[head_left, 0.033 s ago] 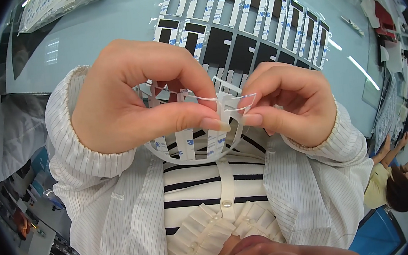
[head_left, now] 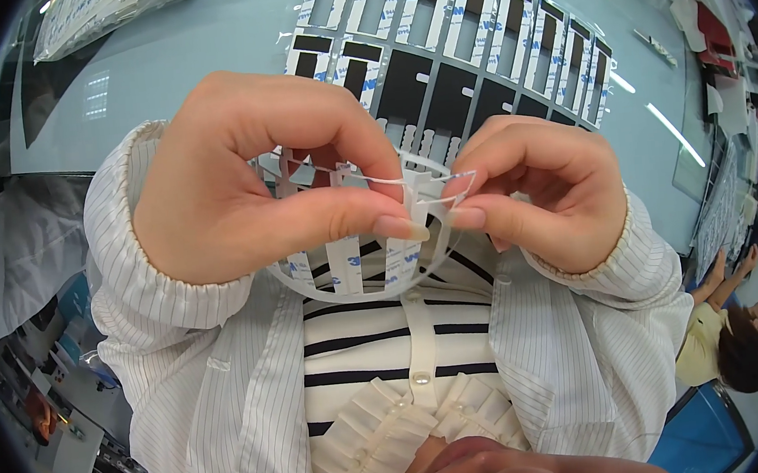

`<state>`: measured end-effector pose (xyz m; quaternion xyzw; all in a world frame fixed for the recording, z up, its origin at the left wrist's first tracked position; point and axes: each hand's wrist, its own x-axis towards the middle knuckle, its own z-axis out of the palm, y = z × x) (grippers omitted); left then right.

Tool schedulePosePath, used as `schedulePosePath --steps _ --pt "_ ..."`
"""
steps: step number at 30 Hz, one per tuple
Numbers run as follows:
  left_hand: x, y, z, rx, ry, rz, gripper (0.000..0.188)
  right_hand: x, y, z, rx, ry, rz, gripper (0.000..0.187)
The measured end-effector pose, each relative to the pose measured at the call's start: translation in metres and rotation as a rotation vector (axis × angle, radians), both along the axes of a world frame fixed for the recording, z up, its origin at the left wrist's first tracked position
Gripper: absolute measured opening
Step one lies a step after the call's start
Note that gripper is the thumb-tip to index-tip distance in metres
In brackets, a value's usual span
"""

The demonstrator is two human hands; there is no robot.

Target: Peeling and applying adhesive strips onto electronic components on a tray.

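Between my hands, close in front of my chest, is a curled translucent sheet [head_left: 345,262] carrying white adhesive strips with blue print. My left hand [head_left: 254,175] pinches the sheet near its middle, thumb and forefinger closed on a white strip. Just to the right, my right hand [head_left: 552,188] pinches a thin white strip [head_left: 442,200] that stands away from the sheet in a narrow loop. The thumbs almost meet. My left fingers cover part of the sheet's upper edge.
Rows of black rectangular pieces with white adhesive frames [head_left: 473,27] lie on the glossy table [head_left: 155,89] beyond my hands. A filled plastic bag [head_left: 116,14] sits at the far left, and a slim white tool [head_left: 656,47] at the right. A person in yellow [head_left: 707,346] is off to the right.
The curled sheet's lower edge has risen slightly, and its strips have shifted a little between my fingers. Both hands keep their pinch almost in place.
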<state>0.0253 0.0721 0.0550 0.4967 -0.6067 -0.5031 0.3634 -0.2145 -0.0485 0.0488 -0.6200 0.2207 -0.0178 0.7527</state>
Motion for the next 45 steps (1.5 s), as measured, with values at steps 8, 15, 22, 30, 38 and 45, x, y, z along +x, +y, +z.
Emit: schedulePosePath --steps 8,15,22,30,38,45 --pt "0.004 -0.004 -0.013 -0.05 0.029 0.042 0.018 -0.004 0.008 0.0 -1.077 -0.287 -0.041 0.026" --pt "0.02 -0.004 -0.017 -0.02 -0.054 0.034 0.016 -0.013 0.014 -0.01 -1.48 -0.414 -0.039 0.033" --pt "0.024 0.005 -0.015 0.09 -0.308 0.196 0.012 -0.02 0.024 -0.009 -1.771 -0.506 0.024 0.026" --pt "0.022 0.0 -0.025 0.054 -0.401 0.352 0.014 -0.022 0.044 -0.02 -1.725 -0.695 -0.033 0.02" --pt "0.014 0.002 -0.024 -0.175 -0.543 0.282 0.012 -0.033 0.039 -0.023 -1.32 -0.867 0.016 0.022" --pt "-0.015 0.007 -0.009 -0.442 -0.724 0.057 0.017 -0.037 -0.016 0.016 -0.349 -0.101 -0.4 0.018"
